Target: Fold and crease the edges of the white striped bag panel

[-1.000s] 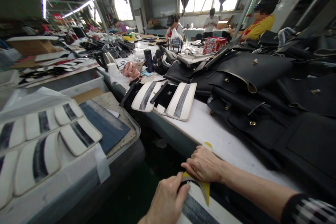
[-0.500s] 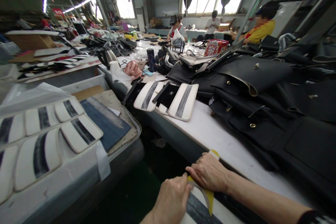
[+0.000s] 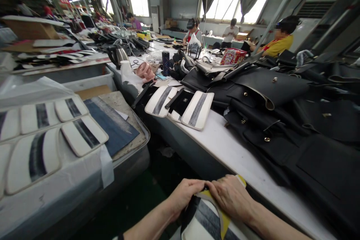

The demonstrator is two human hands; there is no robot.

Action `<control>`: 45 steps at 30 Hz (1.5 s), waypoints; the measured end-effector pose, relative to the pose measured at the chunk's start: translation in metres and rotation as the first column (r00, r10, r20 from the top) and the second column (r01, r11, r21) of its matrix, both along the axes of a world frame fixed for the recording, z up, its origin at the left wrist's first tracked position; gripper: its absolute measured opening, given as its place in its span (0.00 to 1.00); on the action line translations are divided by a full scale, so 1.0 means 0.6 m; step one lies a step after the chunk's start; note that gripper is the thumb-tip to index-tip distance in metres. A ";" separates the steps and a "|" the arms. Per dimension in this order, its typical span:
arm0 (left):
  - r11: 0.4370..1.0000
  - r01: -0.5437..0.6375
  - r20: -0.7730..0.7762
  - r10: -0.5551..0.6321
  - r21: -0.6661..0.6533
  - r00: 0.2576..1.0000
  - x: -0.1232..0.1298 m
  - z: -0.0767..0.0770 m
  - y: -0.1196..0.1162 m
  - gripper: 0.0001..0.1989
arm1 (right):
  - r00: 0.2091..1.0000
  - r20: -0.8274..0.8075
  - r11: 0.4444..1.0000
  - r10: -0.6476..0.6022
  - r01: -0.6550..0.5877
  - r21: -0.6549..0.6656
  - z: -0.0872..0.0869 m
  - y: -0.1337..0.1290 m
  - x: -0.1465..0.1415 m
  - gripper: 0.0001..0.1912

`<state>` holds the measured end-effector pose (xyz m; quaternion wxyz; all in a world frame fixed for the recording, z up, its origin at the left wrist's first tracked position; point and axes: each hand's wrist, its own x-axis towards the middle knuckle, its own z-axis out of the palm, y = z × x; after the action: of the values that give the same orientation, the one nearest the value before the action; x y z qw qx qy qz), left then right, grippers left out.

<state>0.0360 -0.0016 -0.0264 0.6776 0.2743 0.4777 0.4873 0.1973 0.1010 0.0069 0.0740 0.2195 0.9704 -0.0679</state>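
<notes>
At the bottom of the view, my left hand (image 3: 185, 195) and my right hand (image 3: 232, 197) meet at the top edge of a white panel with a dark stripe (image 3: 206, 217). My left hand is closed on its black-edged left side, thumb along the top. The right-hand fingers are curled over the top edge close by. A curved yellow strip (image 3: 224, 222) runs along the panel beneath my right hand, and a yellow end shows past the knuckles. Whatever the fingertips pinch is hidden. Two similar striped panels (image 3: 197, 110) lie on the table ahead.
More striped panels (image 3: 84, 135) lie on plastic-covered bins at left, beside a blue sheet (image 3: 112, 125). Black leather bags (image 3: 270, 86) are heaped along the white table (image 3: 222, 140) at right. A pink fan (image 3: 144, 70) and kettle (image 3: 116, 56) stand farther back. Co-workers sit beyond.
My left hand has moved up and now meets my right hand at the panel's top edge. My right hand has shifted slightly right and down. The panel's black left edge now shows more.
</notes>
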 end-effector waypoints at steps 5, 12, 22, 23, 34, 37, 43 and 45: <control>0.994 0.105 -0.057 -0.105 0.007 0.993 -0.018 0.006 0.012 0.19 | 1.000 0.000 0.999 -0.013 0.013 -0.035 -0.002 -0.003 -0.002 0.30; 0.976 0.206 -0.175 -0.192 0.065 0.966 -0.022 0.018 0.027 0.15 | 0.999 0.008 0.995 0.048 -0.047 -0.087 -0.007 0.012 0.002 0.31; 0.980 0.199 -0.165 -0.199 -0.013 0.966 -0.018 -0.011 0.020 0.22 | 0.752 0.083 0.322 -0.654 0.376 -0.869 -0.011 0.036 0.055 0.35; 0.981 0.196 -0.163 -0.196 -0.017 0.967 -0.018 -0.012 0.020 0.23 | 0.719 0.117 0.182 -0.685 0.324 -0.928 -0.004 0.036 0.057 0.35; 0.956 0.294 -0.225 -0.287 -0.004 0.931 -0.036 0.017 0.038 0.21 | 0.794 -0.038 0.284 -0.607 0.171 -0.943 0.008 0.016 0.001 0.24; 0.956 0.292 -0.239 -0.286 -0.012 0.928 -0.036 0.016 0.039 0.21 | 0.805 -0.029 0.304 -0.592 0.190 -0.934 -0.001 0.011 -0.009 0.20; 0.958 0.284 -0.226 -0.283 -0.026 0.932 -0.037 0.022 0.038 0.20 | 0.784 0.076 0.212 -0.616 0.258 -0.943 0.000 0.012 -0.011 0.23; 0.957 0.289 -0.208 -0.289 -0.029 0.935 -0.037 0.025 0.038 0.19 | 0.768 0.106 0.166 -0.632 0.268 -0.949 0.002 0.013 -0.010 0.25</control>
<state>0.0137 0.0212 -0.0112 0.6873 0.3919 0.5007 0.3513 0.1911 0.1090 0.0080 0.0056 0.4033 0.6314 -0.6623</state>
